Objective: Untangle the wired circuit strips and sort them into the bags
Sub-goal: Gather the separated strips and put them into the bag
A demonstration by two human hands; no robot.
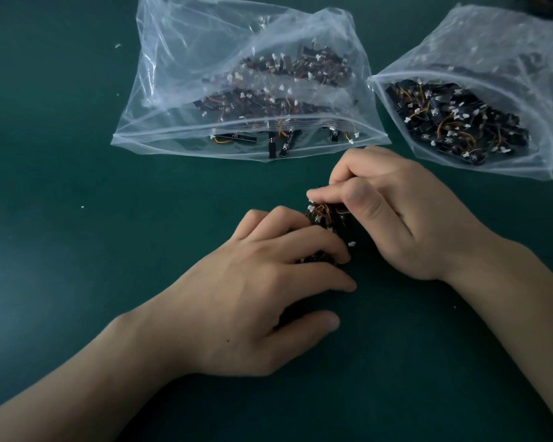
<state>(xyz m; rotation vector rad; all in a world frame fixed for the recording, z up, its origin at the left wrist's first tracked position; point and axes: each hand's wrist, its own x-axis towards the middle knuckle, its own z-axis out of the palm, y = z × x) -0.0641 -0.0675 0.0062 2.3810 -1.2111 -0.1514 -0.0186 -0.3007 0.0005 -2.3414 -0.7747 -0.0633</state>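
In the middle of the table (61,186), just short of two clear bags nearer its far edge, sits the tangle of wired strips (328,218). The left hand (268,282) curls its fingers over it, prob. to pin it; the right hand (396,218) pinches a piece at its top, likely teasing one strip free. The left bag (179,59) & right bag (508,43), both part-filled, lie mouths toward the person, handy for quick drops.

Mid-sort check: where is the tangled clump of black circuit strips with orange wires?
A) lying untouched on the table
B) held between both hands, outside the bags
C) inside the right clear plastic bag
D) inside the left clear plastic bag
B: the left hand and right hand both grip the tangled clump of black circuit strips over the dark green table.
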